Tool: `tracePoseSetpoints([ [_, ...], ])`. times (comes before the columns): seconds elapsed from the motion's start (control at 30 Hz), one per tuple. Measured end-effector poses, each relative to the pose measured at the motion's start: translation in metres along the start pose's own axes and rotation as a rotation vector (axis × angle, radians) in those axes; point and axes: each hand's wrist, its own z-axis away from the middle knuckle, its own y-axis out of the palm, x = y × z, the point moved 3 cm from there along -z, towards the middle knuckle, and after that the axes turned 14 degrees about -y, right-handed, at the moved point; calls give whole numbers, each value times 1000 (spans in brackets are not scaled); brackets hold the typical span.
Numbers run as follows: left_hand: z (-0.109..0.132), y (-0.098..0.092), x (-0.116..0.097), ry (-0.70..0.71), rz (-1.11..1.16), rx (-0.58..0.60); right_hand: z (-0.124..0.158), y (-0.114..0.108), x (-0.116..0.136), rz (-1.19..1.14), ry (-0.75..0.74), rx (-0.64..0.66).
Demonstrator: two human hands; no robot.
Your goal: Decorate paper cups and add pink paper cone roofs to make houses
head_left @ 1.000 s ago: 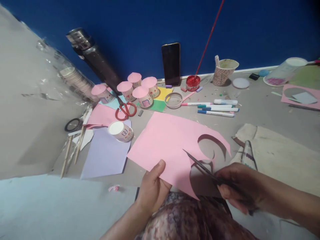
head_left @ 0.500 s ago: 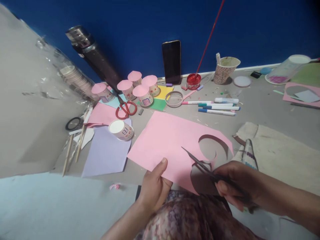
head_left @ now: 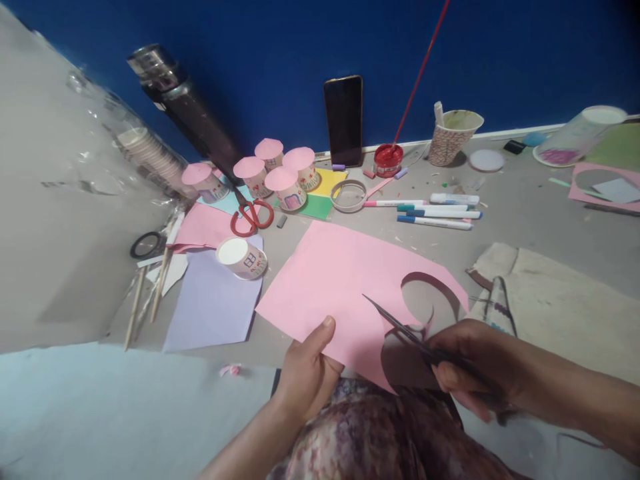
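Observation:
My left hand [head_left: 310,373] grips the near edge of a pink sheet of paper [head_left: 330,280], thumb on top and fingers beneath. Round cut-outs leave gaps along the sheet's right side. Scissors [head_left: 400,327] are in my right hand [head_left: 470,373], their blades pointing up and left over the paper beside the nearer cut-out. The handles are mostly hidden by the fingers. Left of the sheet, a small paper cup [head_left: 243,259] with a drawn window lies tilted on purple paper [head_left: 213,307]. Behind are several cups with pink paper roofs [head_left: 285,180].
Red-handled scissors [head_left: 253,219] lie near the roofed cups. Several markers [head_left: 435,223], a tape ring [head_left: 349,197] and a red pot [head_left: 388,160] sit beyond the sheet. A phone [head_left: 343,120] and a dark flask [head_left: 190,110] lean on the blue wall. A beige cloth [head_left: 560,300] lies right.
The view has shifted very slightly. Both hands keep their holds, and the scissors and pink sheet stay in nearly the same place.

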Motion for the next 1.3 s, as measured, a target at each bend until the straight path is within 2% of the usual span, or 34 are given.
tracePoseSetpoints([
  [0.13,1,-2,-1,-17,-19,-2,-5,-3,-9,-81,85,21],
  [0.27,1,-2,-3,-35,-42,8,-6,-6,-11,-107,67,-11],
  [0.47,0,-3,-3,-38,-58,5,-10,-10,-16,-93,122,58],
  [0.8,-4,-17,-4,16,-96,31,-1,-8,4,-11,4,-13],
  [1.0,1,-16,-9,-2,-155,46,-11,-11,-7,-38,84,74],
  [1.3,-1,-15,-7,-14,-147,78,-6,-8,2,-4,13,62],
])
